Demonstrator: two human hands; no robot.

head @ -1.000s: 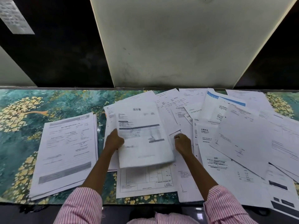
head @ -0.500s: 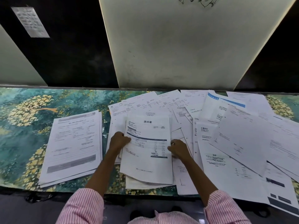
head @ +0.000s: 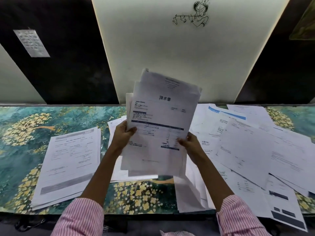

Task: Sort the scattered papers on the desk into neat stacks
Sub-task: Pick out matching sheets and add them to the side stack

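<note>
A bundle of several printed sheets [head: 160,116] is raised upright above the desk, its front page an invoice with dark bars. My left hand [head: 121,135] grips the bundle's left edge, thumb on the front. My right hand [head: 190,145] grips its lower right edge. A fairly even stack of forms [head: 68,160] lies on the desk to the left. Loose overlapping papers [head: 255,150] are spread across the right half of the desk. A few sheets [head: 117,171] lie flat below the raised bundle.
The desk [head: 25,133] has a teal cover with yellow flowers. A white panel [head: 170,57] and dark wall stand right behind the desk's back edge. Some right-hand sheets [head: 288,217] overhang the front edge.
Both hands have lifted the gathered sheets off the desk and tilted them upright toward the camera. The view has tipped upward.
</note>
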